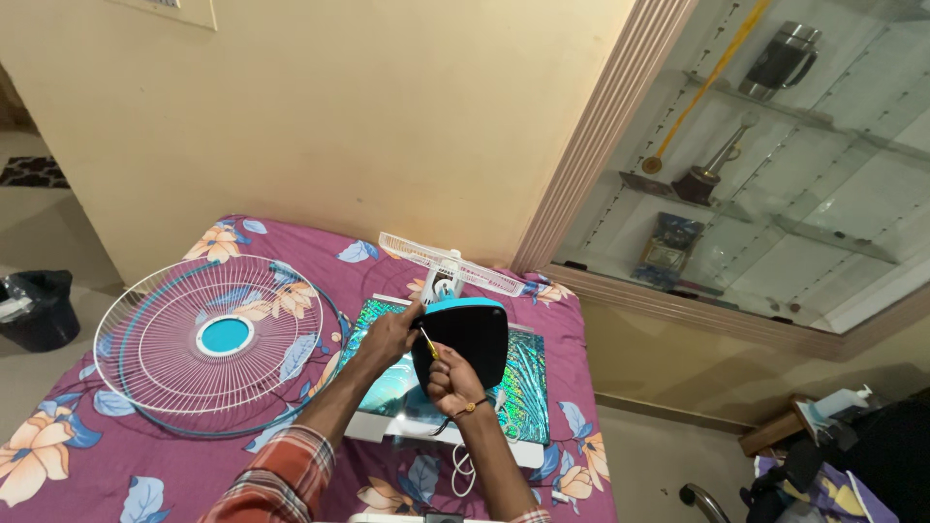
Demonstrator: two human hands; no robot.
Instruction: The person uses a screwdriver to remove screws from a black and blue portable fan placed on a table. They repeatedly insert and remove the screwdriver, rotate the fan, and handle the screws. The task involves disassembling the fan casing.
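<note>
head view: black, blue-edged fan housing

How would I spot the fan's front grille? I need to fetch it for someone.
Look at the table with the purple flowered cloth. On its left half, left of both hands, the front grille lies flat: a round white wire cage with a turquoise centre disc, the only big circle there.

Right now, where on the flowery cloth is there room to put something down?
Bare cloth shows at the near left, below the white fan guard. A smaller patch lies right of the black fan base. The middle is crowded: left hand, right hand, screwdriver, shiny green board.
</note>
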